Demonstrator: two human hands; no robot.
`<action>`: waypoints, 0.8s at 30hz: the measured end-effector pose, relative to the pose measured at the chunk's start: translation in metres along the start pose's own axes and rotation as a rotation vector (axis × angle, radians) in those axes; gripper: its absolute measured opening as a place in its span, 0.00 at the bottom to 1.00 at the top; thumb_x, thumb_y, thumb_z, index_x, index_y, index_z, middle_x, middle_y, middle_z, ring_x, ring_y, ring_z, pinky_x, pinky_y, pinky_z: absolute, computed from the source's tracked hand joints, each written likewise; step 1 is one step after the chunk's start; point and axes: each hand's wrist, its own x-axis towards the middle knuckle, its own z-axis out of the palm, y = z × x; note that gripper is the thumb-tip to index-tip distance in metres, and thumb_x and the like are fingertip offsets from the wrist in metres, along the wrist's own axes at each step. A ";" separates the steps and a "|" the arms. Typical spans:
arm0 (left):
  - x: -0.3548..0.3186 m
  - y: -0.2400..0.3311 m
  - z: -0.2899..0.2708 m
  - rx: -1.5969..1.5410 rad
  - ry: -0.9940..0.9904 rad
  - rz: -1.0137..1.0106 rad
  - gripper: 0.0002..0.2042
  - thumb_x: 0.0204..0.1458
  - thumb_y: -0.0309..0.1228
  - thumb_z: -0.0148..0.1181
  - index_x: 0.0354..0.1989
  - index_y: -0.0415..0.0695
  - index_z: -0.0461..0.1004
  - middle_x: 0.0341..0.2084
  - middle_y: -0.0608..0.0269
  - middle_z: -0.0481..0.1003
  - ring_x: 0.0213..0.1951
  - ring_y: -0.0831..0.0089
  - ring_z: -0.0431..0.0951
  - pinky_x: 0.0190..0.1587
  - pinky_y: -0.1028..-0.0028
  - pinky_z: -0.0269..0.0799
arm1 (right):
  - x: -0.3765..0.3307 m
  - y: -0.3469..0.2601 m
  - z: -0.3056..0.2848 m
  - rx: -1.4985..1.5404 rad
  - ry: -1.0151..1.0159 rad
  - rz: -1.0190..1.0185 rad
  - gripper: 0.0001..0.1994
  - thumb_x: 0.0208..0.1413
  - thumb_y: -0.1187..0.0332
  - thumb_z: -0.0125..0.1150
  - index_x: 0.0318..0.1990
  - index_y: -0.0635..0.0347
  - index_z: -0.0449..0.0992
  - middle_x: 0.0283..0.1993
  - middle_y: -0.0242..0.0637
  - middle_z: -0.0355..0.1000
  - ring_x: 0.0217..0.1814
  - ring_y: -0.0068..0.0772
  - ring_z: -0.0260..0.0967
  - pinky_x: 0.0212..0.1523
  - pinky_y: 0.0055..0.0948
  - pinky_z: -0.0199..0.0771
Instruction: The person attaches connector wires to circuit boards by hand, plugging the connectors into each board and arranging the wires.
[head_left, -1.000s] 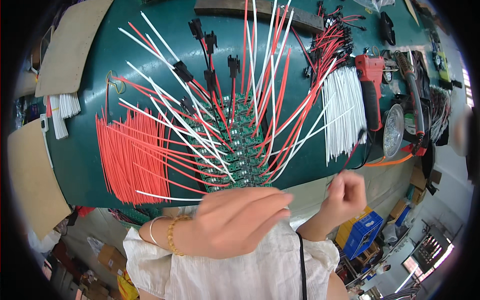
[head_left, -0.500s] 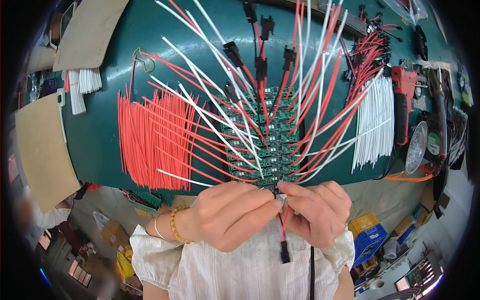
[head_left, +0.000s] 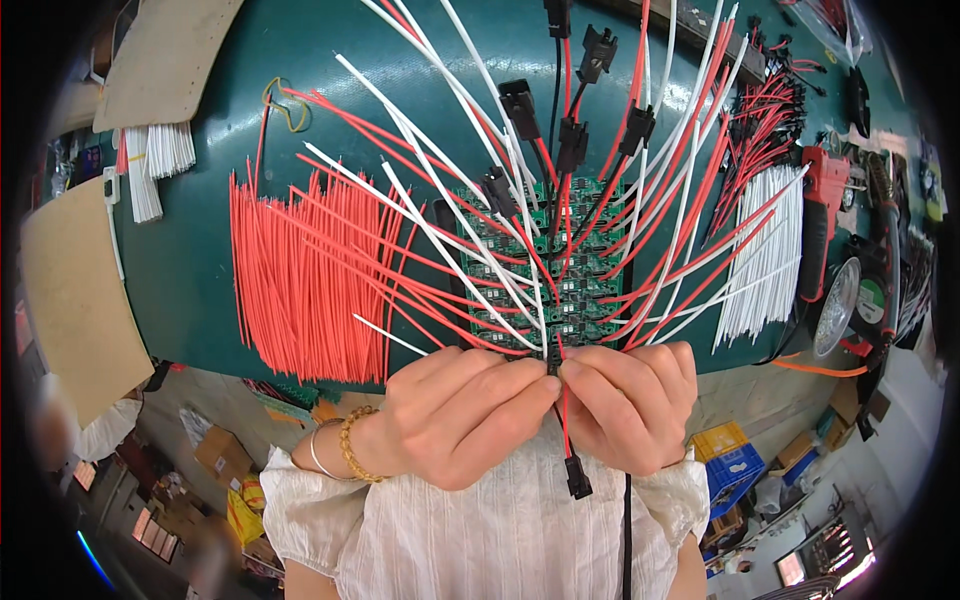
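A panel of green circuit boards lies at the near edge of the table, with red and white wires fanning out from both sides. Several black plug connectors on red and black leads rise from its middle. Fingers pinched, my left hand is at the panel's near edge, by the lead's black wire. Opposite it, almost touching, my right hand pinches the lead's red wire. That lead's black connector hangs below my fingertips. The wire ends between the fingers are hidden.
Cut red wires lie in a pile on the left, white wires on the right. Red-and-black connector leads are heaped at the far right. Beside them are a red-and-black hand tool and a reel.
The circuit board panel has shifted a little to the right with its wires. My right hand has risen slightly, and the dangling connector has come up with it. Both hands stay pinched.
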 end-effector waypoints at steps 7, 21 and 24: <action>-0.001 0.000 0.002 -0.022 0.010 -0.034 0.12 0.35 0.22 0.64 0.33 0.34 0.76 0.28 0.56 0.76 0.23 0.70 0.76 0.20 0.77 0.68 | -0.001 -0.001 0.002 -0.004 -0.011 0.030 0.19 0.33 0.70 0.71 0.39 0.57 0.78 0.35 0.30 0.77 0.24 0.23 0.64 0.25 0.24 0.52; 0.008 0.004 -0.002 -0.053 -0.045 -0.117 0.12 0.36 0.18 0.66 0.33 0.35 0.76 0.26 0.59 0.76 0.22 0.69 0.75 0.21 0.75 0.70 | 0.004 -0.001 0.001 0.034 0.014 0.093 0.16 0.30 0.73 0.70 0.34 0.59 0.78 0.34 0.31 0.77 0.24 0.24 0.64 0.23 0.25 0.52; 0.010 0.009 0.002 -0.093 -0.017 -0.257 0.12 0.36 0.17 0.65 0.32 0.35 0.76 0.24 0.59 0.77 0.21 0.68 0.75 0.21 0.75 0.70 | 0.007 -0.005 -0.011 0.052 0.024 0.100 0.12 0.35 0.75 0.70 0.33 0.61 0.78 0.30 0.32 0.75 0.23 0.27 0.64 0.23 0.25 0.53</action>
